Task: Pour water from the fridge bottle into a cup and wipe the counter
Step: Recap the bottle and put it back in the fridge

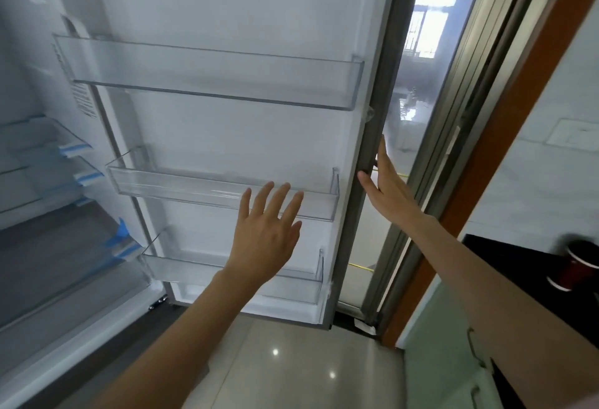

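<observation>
The fridge door (227,123) stands wide open, and its three clear door bins hold nothing. No bottle is visible anywhere. My left hand (265,233) is spread open, fingers apart, just in front of the middle bin (181,185) and holding nothing. My right hand (385,185) grips the outer edge of the door, thumb on the grey gasket and fingers behind it. A dark red cup (577,263) with a white band stands on the black counter (505,256) at the far right, blurred.
The fridge interior (32,162) at left shows glass shelves with blue tape. A glass sliding door (421,84) and a wooden frame stand behind the fridge door. Pale green cabinet fronts (434,344) sit under the counter. A glossy tiled floor (291,360) lies below.
</observation>
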The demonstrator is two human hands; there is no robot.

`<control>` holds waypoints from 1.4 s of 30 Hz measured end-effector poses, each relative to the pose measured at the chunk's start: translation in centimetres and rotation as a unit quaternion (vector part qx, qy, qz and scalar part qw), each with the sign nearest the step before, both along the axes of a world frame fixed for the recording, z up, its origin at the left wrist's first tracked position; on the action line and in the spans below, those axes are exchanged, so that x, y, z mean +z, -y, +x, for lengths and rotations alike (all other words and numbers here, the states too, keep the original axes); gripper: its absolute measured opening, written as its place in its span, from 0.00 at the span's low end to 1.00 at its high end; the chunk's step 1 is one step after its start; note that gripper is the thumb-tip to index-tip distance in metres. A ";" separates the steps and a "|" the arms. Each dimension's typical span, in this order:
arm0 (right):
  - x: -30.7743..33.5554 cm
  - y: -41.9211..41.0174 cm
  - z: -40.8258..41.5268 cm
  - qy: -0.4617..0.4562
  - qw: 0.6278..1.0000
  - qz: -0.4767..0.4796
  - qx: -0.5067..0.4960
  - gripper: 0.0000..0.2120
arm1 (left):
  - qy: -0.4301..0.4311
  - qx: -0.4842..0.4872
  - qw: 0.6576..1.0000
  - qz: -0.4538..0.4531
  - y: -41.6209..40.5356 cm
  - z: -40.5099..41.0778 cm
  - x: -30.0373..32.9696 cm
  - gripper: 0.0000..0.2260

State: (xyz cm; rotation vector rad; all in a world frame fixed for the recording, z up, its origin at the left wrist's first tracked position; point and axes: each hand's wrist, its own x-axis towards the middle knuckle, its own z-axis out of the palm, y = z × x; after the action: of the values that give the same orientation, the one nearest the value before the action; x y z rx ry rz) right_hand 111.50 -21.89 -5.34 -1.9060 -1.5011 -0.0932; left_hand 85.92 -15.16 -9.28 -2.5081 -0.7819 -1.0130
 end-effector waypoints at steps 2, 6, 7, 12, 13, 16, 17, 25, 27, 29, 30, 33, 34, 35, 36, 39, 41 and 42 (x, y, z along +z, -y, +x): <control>-0.3 0.5 -0.1 -0.007 1.000 0.001 0.010 0.35 | -0.014 -0.005 1.000 -0.003 0.3 -0.6 0.0 0.20; -0.8 2.3 -1.1 0.007 0.999 0.019 0.040 0.35 | -0.042 -0.004 0.999 0.000 0.9 -2.4 0.1 0.21; -1.0 2.9 -1.5 0.014 0.999 0.020 0.046 0.35 | -0.049 0.001 0.999 0.001 1.2 -3.0 0.2 0.22; -2.5 6.0 -3.9 0.026 0.995 0.036 0.094 0.34 | -0.068 0.039 0.997 -0.012 3.7 -5.8 0.5 0.22; -2.8 6.6 -4.4 0.029 0.993 0.044 0.105 0.33 | -0.069 0.048 0.996 -0.018 4.3 -6.5 0.5 0.23; -3.7 8.3 -6.2 0.048 0.987 0.077 0.136 0.32 | -0.078 0.075 0.994 -0.032 6.2 -8.6 0.7 0.23; -4.0 8.9 -6.8 0.056 0.983 0.088 0.148 0.31 | -0.081 0.084 0.992 -0.036 6.8 -9.4 0.7 0.24; -5.6 11.6 -11.1 0.159 0.954 0.149 0.206 0.27 | -0.078 0.174 0.980 -0.058 11.4 -16.1 1.7 0.22; -5.8 11.9 -12.6 0.174 0.946 0.159 0.224 0.27 | -0.078 0.197 0.975 -0.064 12.3 -17.6 1.8 0.25; -6.1 12.1 -14.3 0.179 0.937 0.175 0.244 0.28 | -0.077 0.220 0.970 -0.073 13.3 -19.2 1.9 0.27; -6.3 12.2 -15.2 0.180 0.932 0.185 0.256 0.29 | -0.074 0.230 0.967 -0.081 13.8 -19.9 1.8 0.26; -6.6 12.3 -17.9 0.185 0.915 0.207 0.292 0.31 | -0.052 0.259 0.959 -0.101 15.6 -21.9 1.3 0.25; -6.7 12.3 -18.8 0.187 0.910 0.213 0.303 0.32 | -0.044 0.267 0.957 -0.105 16.2 -22.5 1.0 0.25; -6.8 12.2 -19.8 0.188 0.905 0.218 0.314 0.33 | -0.034 0.274 0.955 -0.107 16.8 -23.0 0.7 0.25; -6.8 12.1 -20.8 0.191 0.899 0.223 0.324 0.33 | -0.024 0.281 0.953 -0.109 17.4 -23.6 0.3 0.25; -7.1 11.7 -24.0 0.201 0.887 0.239 0.342 0.33 | 0.004 0.309 0.944 -0.118 19.3 -25.5 -1.2 0.25; -7.2 11.2 -26.4 0.199 0.878 0.252 0.356 0.33 | 0.017 0.323 0.938 -0.124 20.6 -26.6 -2.6 0.24; -7.2 11.0 -27.6 0.197 0.872 0.259 0.365 0.34 | 0.018 0.329 0.936 -0.124 21.2 -27.1 -3.4 0.24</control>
State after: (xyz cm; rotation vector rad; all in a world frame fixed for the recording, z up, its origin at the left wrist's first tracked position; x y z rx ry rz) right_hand 83.91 -32.91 -12.56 -0.8441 -2.1135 -0.5060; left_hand 58.78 -36.41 -12.71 -2.1375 -1.6985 -0.7478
